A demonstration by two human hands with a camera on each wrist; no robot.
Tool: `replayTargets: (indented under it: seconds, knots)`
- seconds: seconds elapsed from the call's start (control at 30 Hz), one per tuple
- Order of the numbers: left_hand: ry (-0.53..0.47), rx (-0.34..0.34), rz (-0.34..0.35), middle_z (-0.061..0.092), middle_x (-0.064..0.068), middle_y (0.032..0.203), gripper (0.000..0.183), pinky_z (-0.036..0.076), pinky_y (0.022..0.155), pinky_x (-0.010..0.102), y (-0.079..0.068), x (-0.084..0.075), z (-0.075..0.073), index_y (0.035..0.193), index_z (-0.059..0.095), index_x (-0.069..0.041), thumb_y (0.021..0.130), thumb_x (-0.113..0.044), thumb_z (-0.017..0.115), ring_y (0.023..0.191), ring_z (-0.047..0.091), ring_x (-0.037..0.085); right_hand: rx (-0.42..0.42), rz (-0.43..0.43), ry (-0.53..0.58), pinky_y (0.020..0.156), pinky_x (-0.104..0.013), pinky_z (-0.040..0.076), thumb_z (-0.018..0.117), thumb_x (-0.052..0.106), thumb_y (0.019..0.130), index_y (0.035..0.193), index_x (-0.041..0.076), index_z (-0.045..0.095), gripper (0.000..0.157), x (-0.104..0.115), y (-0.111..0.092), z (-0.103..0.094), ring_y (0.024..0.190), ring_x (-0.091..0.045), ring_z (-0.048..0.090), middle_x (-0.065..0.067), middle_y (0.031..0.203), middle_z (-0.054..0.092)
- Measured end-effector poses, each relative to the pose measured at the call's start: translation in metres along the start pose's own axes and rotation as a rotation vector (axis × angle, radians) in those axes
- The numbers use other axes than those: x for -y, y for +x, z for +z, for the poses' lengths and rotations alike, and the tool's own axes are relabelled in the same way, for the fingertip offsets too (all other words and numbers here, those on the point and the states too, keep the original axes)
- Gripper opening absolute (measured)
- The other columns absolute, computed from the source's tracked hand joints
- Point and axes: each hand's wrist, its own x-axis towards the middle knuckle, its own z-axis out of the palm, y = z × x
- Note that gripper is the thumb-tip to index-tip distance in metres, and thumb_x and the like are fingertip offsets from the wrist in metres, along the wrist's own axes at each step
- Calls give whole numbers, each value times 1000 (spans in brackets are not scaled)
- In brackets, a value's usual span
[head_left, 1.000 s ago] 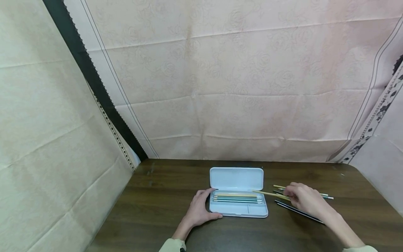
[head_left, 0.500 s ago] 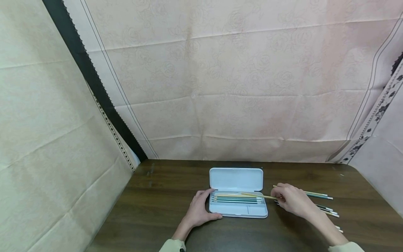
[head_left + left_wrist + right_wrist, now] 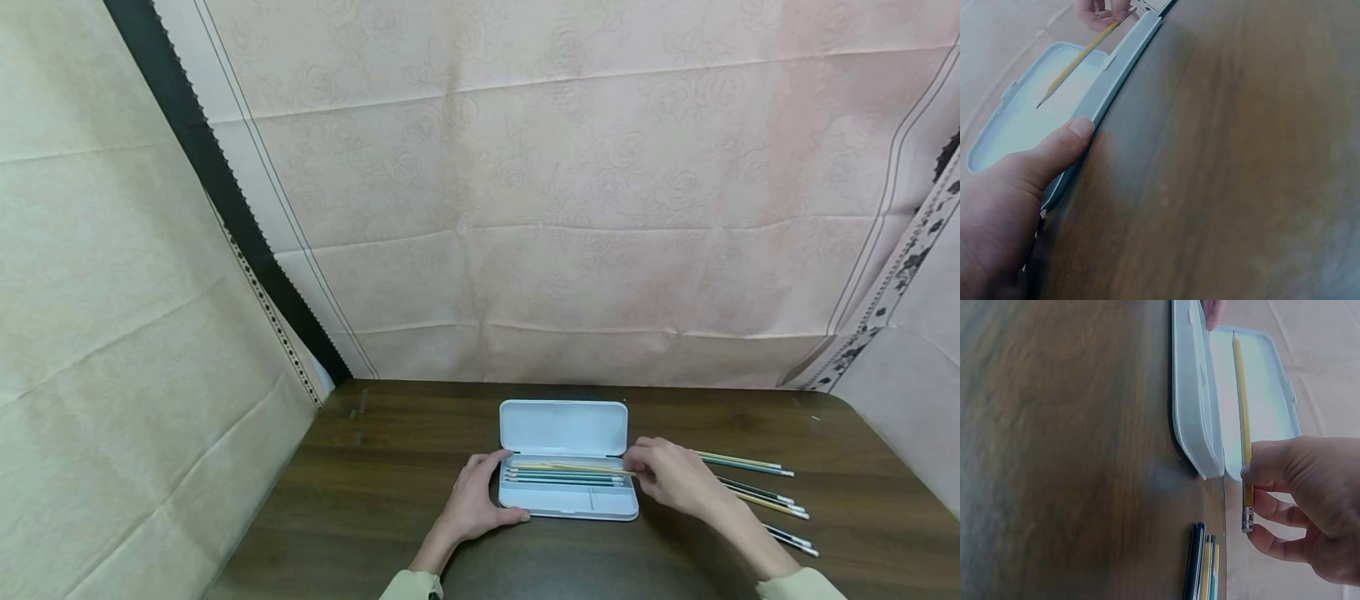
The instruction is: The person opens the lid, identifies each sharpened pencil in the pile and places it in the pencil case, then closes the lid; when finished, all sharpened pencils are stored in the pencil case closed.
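An open light-blue pencil case [image 3: 615,502] lies on the table, its lid [image 3: 562,427] tipped back. Several yellow and green pencils [image 3: 562,479] lie side by side inside it. My left hand [image 3: 472,497] holds the case by its left end, thumb at the front edge and fingers at the rear corner. At the case's right end, my right hand [image 3: 667,472] pinches a yellow pencil [image 3: 1242,400] near its eraser end. The pencil's sharpened tip points left, and the right wrist view shows it raised above the case.
To the right on the wooden table [image 3: 360,517] lie several loose pencils [image 3: 765,497], yellow, green and black, partly hidden by my right forearm. A pale patterned cloth [image 3: 562,208] hangs behind the table, and another cloth [image 3: 135,350] on the left.
My right hand has moved left from the loose pencils to the case, bringing the yellow pencil over the compartment. My left hand and the case have stayed in place.
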Motion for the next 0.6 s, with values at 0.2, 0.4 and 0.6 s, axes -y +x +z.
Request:
replayTargets:
  seconds: [0.2, 0.4, 0.6]
  knots:
    - [3, -1, 2, 50, 10, 134, 92, 41, 92, 55, -1, 0, 0, 146, 50, -22, 70, -58, 86, 119, 47, 30, 9, -41, 14, 57, -26, 45, 79, -3, 76, 87, 17, 73, 24, 7, 9, 5, 68, -6, 48, 9, 81, 60]
    - [3, 0, -3, 50, 10, 134, 91, 41, 92, 55, 0, -1, -1, 146, 50, -22, 70, -57, 86, 119, 47, 30, 18, -62, 24, 59, -28, 48, 79, -2, 78, 88, 17, 74, 23, 12, 16, 12, 69, -5, 51, 8, 82, 62]
    - [8, -2, -3, 50, 10, 133, 91, 42, 91, 54, 0, 0, 0, 145, 50, -23, 70, -58, 86, 118, 48, 30, -2, -78, 16, 60, -27, 50, 79, -3, 77, 87, 16, 75, 22, 16, 21, 20, 71, -6, 53, 9, 82, 61]
